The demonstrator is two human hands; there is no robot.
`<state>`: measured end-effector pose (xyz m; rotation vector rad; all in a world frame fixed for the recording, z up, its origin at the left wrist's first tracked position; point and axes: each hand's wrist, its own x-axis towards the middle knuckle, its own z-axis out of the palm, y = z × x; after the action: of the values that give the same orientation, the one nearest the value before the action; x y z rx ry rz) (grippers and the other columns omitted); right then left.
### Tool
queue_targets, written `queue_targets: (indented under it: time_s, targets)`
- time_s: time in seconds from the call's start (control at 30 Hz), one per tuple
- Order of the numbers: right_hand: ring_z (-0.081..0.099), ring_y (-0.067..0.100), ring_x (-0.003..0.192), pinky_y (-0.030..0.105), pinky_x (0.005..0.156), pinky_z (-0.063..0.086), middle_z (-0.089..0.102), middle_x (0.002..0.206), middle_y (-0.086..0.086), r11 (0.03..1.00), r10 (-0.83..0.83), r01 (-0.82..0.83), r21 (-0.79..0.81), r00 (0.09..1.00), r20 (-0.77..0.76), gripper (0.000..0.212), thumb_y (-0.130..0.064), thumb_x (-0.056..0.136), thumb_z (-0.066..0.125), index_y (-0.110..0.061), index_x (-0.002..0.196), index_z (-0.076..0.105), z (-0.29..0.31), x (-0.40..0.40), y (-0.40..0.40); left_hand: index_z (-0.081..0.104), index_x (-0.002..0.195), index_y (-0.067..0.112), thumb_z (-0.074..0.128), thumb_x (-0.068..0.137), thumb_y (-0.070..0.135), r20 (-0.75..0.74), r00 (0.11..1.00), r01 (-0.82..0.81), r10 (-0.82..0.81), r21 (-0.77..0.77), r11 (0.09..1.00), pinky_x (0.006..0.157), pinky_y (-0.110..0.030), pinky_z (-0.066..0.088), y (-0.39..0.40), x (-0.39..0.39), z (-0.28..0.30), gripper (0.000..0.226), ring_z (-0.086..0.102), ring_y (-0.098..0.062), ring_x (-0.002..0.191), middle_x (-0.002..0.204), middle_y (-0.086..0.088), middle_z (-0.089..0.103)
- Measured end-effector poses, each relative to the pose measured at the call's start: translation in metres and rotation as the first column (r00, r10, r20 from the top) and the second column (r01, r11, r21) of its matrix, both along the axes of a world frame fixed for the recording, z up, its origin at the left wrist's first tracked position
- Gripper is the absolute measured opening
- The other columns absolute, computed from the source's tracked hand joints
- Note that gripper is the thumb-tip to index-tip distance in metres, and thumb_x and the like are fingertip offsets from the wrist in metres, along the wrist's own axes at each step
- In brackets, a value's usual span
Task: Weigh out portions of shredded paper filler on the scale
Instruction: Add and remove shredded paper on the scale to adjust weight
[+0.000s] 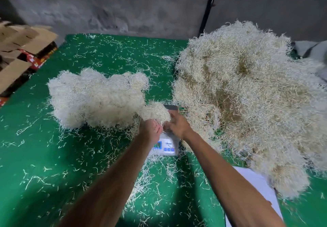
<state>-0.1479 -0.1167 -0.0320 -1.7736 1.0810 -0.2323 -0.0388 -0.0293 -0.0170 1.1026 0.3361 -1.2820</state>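
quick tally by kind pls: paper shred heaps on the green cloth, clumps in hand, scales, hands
shredded paper heaps: 2, the big heap and the smaller heap
handheld clump: 1, held by the left hand and right hand
scale: 1
hands: 2
total: 6

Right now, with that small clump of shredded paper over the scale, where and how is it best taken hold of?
Probably cup the clump at its two flanks, from below and the near side, as the left hand and right hand do. It is loose and springy, so a one-point pinch would shed strands onto the scale.
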Motion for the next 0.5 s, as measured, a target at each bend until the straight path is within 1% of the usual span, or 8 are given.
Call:
queue_targets:
  time_s: [0.07,0.1,0.17,0.23,0.3,0.33,0.43,0.5]
  targets:
    - [0.069,0.022,0.091,0.030,0.079,0.063,0.067,0.118,0.015,0.980,-0.200,0.197,0.037,0.975,0.093,0.047,-0.007,0.101,0.058,-0.011,0.146,0.047,-0.003,0.003,0.009,0.029,0.153,-0.008,0.035,0.109,0.011,0.080,0.996,0.043,-0.041,-0.031,0.999,0.110,-0.027,0.042,0.016,-0.005,0.002,0.048,0.035,-0.036,0.146,0.159,-0.025,0.032]
    - [0.068,0.013,0.078,0.020,0.063,0.060,0.069,0.108,0.009,0.960,-0.280,0.279,0.029,0.952,0.122,0.042,-0.004,0.102,0.056,-0.011,0.143,0.051,-0.001,0.003,0.012,0.029,0.154,-0.003,0.036,0.109,0.018,0.100,0.994,0.043,-0.039,-0.040,0.998,0.114,-0.037,0.040,0.025,-0.001,0.002,0.050,0.036,-0.035,0.146,0.159,-0.023,0.033]
    - [0.068,0.003,0.066,0.012,0.052,0.053,0.065,0.095,-0.004,0.923,-0.376,0.384,-0.021,0.912,0.161,0.040,-0.005,0.104,0.052,-0.012,0.143,0.050,0.001,-0.001,0.016,0.027,0.156,0.000,0.035,0.109,0.029,0.148,0.988,0.059,-0.051,-0.053,0.997,0.112,-0.043,0.042,0.046,0.006,-0.001,0.055,0.038,-0.036,0.145,0.159,-0.022,0.034]
    - [0.068,-0.006,0.082,0.015,0.069,0.058,0.066,0.106,-0.004,0.893,-0.419,0.440,-0.092,0.889,0.182,0.043,-0.009,0.105,0.050,-0.010,0.148,0.045,-0.002,-0.009,0.023,0.028,0.155,0.001,0.033,0.108,0.041,0.102,0.995,0.009,-0.002,-0.068,0.998,0.113,-0.046,0.040,0.067,0.018,-0.015,0.062,0.038,-0.038,0.145,0.159,-0.022,0.035]
    - [0.062,0.010,0.115,0.033,0.102,0.054,0.061,0.136,0.007,0.882,-0.430,0.451,-0.135,0.888,0.162,0.042,-0.014,0.107,0.047,-0.008,0.149,0.044,-0.009,-0.018,0.035,0.033,0.152,0.001,0.034,0.105,0.051,0.002,0.997,-0.074,0.075,-0.065,0.995,0.117,-0.050,0.034,0.086,0.033,-0.031,0.069,0.039,-0.040,0.144,0.157,-0.024,0.036]
    - [0.058,0.018,0.122,0.036,0.108,0.048,0.057,0.142,0.009,0.885,-0.426,0.445,-0.135,0.893,0.148,0.042,-0.016,0.108,0.046,-0.007,0.148,0.044,-0.015,-0.023,0.042,0.035,0.151,0.001,0.035,0.103,0.056,-0.053,0.992,-0.118,0.114,-0.065,0.991,0.119,-0.051,0.032,0.096,0.039,-0.037,0.073,0.039,-0.040,0.143,0.156,-0.025,0.037]
    - [0.058,0.026,0.125,0.042,0.110,0.047,0.058,0.142,0.010,0.895,-0.428,0.440,-0.075,0.893,0.135,0.040,-0.018,0.109,0.045,-0.006,0.147,0.045,-0.032,-0.034,0.065,0.037,0.151,0.003,0.036,0.099,0.065,-0.148,0.977,-0.162,0.153,-0.054,0.985,0.120,-0.054,0.027,0.117,0.045,-0.050,0.081,0.039,-0.040,0.143,0.155,-0.024,0.038]
    - [0.064,0.026,0.118,0.040,0.102,0.055,0.058,0.140,0.010,0.886,-0.454,0.462,-0.033,0.881,0.133,0.040,-0.017,0.108,0.045,-0.006,0.147,0.045,-0.041,-0.038,0.075,0.035,0.153,0.005,0.035,0.098,0.068,-0.178,0.972,-0.169,0.155,-0.064,0.984,0.121,-0.054,0.026,0.127,0.041,-0.054,0.083,0.038,-0.039,0.144,0.156,-0.023,0.038]
